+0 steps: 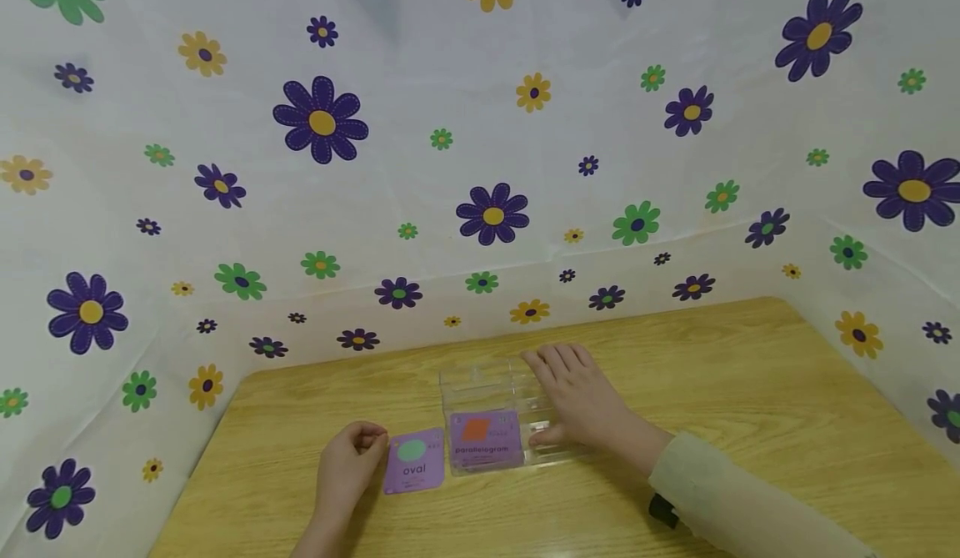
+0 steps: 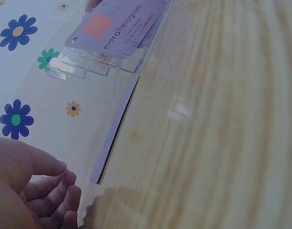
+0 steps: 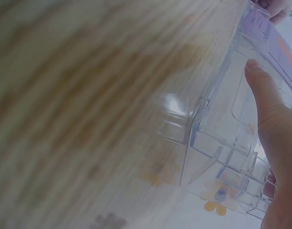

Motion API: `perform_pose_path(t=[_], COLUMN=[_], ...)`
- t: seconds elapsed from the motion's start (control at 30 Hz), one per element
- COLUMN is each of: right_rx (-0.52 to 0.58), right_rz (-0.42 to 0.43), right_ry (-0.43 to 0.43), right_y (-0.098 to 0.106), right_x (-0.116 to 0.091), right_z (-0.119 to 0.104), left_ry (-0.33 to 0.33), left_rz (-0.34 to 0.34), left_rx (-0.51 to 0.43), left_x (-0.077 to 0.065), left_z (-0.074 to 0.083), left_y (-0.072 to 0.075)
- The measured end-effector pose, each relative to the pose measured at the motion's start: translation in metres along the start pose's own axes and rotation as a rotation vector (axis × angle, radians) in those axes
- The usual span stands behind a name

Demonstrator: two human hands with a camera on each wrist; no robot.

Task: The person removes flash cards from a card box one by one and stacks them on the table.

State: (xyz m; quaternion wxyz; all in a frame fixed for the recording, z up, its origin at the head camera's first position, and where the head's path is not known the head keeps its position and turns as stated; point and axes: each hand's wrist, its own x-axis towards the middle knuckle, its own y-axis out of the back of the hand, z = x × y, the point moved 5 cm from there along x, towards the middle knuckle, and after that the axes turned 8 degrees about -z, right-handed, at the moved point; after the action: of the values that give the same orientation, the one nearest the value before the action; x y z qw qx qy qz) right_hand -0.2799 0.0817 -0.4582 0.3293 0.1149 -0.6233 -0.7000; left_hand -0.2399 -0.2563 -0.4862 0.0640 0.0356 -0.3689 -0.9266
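A purple card printed "oval" (image 1: 414, 461) with a green oval lies flat on the table. Beside its upper left corner is my left hand (image 1: 348, 462), fingers loosely curled; the left wrist view shows the fingertips just off the card's end (image 2: 104, 160), with nothing between thumb and fingers. A clear plastic box (image 1: 476, 383) with several compartments stands to the right of that card. Purple cards, "parallelogram" (image 1: 486, 441) on top, sit in its left part. Over the box's right part, my right hand (image 1: 581, 399) grips it, thumb (image 3: 263, 88) on the near side and fingers toward the far side.
The wooden table (image 1: 712, 374) carries the box and cards. White cloth (image 1: 420, 82) with purple, green and yellow flowers rises behind the table and along both sides. A dark strap (image 1: 663, 510) shows below the right sleeve (image 1: 720, 475).
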Motion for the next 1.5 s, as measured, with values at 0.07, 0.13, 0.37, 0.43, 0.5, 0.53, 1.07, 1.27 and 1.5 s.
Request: perform_pose_path(t=[0.07, 0.13, 0.37, 0.43, 0.5, 0.53, 1.07, 1.27, 1.5], right_rx=[-0.001, 0.001, -0.004, -0.006, -0.005, -0.006, -0.020, -0.023, -0.030], right_rz=[-0.001, -0.002, 0.015, 0.018, 0.021, 0.022, 0.024, 0.024, 0.035], right_ry=[0.000, 0.002, 0.004, 0.004, 0.004, 0.004, 0.008, 0.008, 0.007], right_y=[0.000, 0.001, 0.002, 0.002, 0.002, 0.002, 0.000, -0.001, 0.000], right_x=[0.000, 0.000, 0.000, 0.000, 0.000, 0.000, 0.000, 0.001, 0.000], right_z=[0.000, -0.001, -0.001, -0.001, 0.000, 0.000, 0.000, 0.000, 0.000], left_ry=[0.001, 0.002, -0.004, -0.007, -0.007, -0.011, -0.005, -0.037, -0.041], left_rz=[-0.002, -0.003, 0.024, 0.026, 0.028, 0.030, 0.011, 0.010, -0.004], left_rx=[-0.002, -0.002, -0.004, -0.014, -0.024, -0.030, -0.082, -0.088, -0.100], left_x=[0.000, 0.001, -0.001, -0.002, -0.003, -0.003, -0.005, -0.007, -0.009], left_z=[0.000, -0.001, 0.003, 0.006, 0.007, 0.008, 0.020, 0.027, 0.034], left_y=[0.000, 0.000, 0.004, 0.004, 0.004, 0.004, -0.001, -0.002, -0.005])
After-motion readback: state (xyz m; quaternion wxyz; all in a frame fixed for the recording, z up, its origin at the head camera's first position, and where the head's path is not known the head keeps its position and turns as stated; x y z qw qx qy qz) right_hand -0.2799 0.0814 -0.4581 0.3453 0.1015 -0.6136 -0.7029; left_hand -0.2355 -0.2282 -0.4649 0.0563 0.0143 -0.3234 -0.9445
